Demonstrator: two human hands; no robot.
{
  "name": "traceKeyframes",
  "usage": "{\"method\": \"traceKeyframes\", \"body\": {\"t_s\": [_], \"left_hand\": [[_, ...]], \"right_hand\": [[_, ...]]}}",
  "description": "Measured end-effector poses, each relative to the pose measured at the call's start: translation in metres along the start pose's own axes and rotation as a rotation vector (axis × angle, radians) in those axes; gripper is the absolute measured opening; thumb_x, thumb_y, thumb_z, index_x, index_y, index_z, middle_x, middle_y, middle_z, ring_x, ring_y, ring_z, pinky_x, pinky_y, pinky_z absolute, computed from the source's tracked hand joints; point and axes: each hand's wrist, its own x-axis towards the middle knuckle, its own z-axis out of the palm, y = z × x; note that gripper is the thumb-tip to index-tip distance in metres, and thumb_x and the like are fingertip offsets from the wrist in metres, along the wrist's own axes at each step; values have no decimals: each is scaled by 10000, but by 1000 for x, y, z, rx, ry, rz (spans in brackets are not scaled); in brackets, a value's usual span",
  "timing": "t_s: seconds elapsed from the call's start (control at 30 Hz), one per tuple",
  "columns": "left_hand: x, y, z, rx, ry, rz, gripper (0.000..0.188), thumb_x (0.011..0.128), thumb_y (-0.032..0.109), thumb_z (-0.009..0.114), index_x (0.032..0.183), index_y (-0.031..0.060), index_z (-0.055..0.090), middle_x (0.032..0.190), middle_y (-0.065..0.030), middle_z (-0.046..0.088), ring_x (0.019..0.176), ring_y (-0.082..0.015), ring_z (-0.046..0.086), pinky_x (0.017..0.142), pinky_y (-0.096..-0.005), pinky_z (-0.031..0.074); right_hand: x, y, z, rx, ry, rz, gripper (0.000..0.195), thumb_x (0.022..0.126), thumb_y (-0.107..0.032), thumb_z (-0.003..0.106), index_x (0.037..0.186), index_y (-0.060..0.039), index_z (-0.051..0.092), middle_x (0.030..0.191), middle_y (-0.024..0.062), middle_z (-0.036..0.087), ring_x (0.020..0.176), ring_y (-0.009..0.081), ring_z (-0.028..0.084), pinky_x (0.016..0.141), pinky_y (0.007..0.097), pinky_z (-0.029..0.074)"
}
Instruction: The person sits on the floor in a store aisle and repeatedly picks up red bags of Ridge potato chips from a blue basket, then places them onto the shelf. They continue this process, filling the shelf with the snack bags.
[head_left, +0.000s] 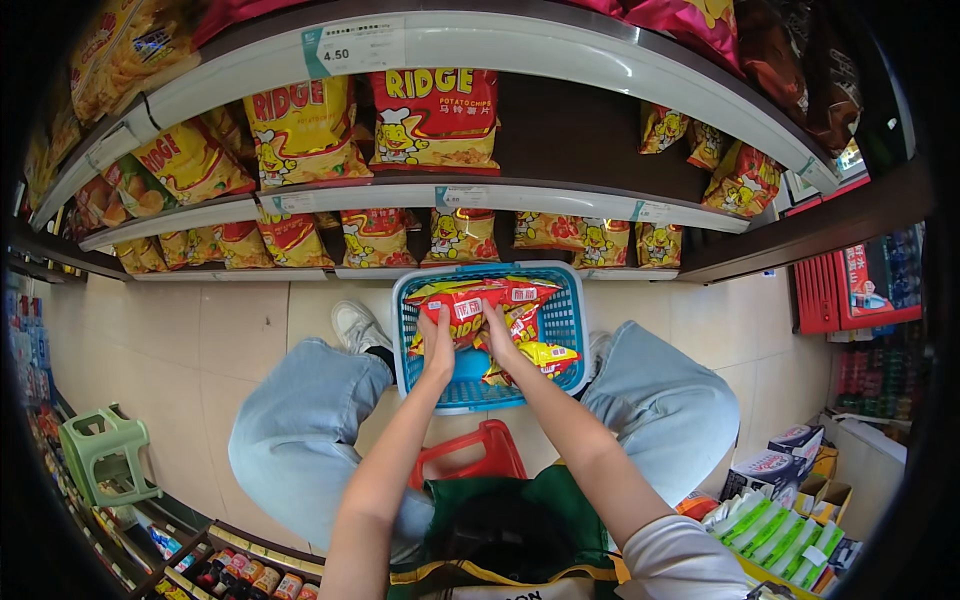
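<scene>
A blue plastic shopping basket (471, 366) with a pale rim stands on the floor between the person's legs, against the foot of the shelf. Inside it lie several potato chip bags, among them a yellow-and-red bag (547, 354) at the right front. My left hand (436, 339) and my right hand (496, 336) reach into the basket and hold a red potato chip bag (466, 309) from its two sides, thumbs on its face. The bag's lower part is partly covered by my hands. Other bags lie beside and behind it.
Ahead rise store shelves (525, 196) stocked with chip bags, including a large red bag (435, 127). A red plastic stool (480, 454) is beneath the person. At left stands a green stool (105, 457); at right are stacked boxes (765, 472) and a red cooler (821, 296).
</scene>
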Motion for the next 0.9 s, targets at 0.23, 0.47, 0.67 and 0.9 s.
{"method": "traceKeyframes", "body": {"t_s": [0.23, 0.47, 0.67, 0.9], "left_hand": [[17, -23, 3, -401, -11, -136, 696, 909, 497, 481, 1367, 22, 258, 1357, -148, 373, 1241, -248, 388, 1038, -343, 300], [27, -53, -1, -425, 51, -134, 541, 938, 376, 505, 1320, 29, 341, 1250, -124, 488, 1118, -204, 496, 953, -319, 387], [15, -48, -14, -291, 96, -298, 557, 932, 404, 506, 1298, 1, 392, 1226, -135, 521, 1076, -185, 528, 912, -301, 415], [18, -39, -21, -470, -46, -486, 550, 877, 536, 512, 1274, 188, 361, 1181, -72, 548, 1045, -247, 564, 802, -532, 454]], "right_hand": [[-34, -30, 13, -388, 32, -161, 613, 926, -431, 464, 1360, -29, 306, 1387, 150, 350, 1284, 260, 339, 1057, 336, 260], [-36, -10, 3, -680, -14, -290, 534, 891, -324, 565, 1286, -16, 378, 1278, 181, 439, 1212, 283, 412, 1026, 365, 310], [-37, -10, -7, -1001, -201, -165, 712, 796, -388, 672, 1320, -23, 355, 1312, 252, 430, 1213, 360, 436, 1010, 401, 352], [-40, -8, 1, -982, -65, -103, 795, 763, -338, 704, 1323, 34, 280, 1298, 285, 408, 1220, 389, 412, 1017, 414, 348]]}}
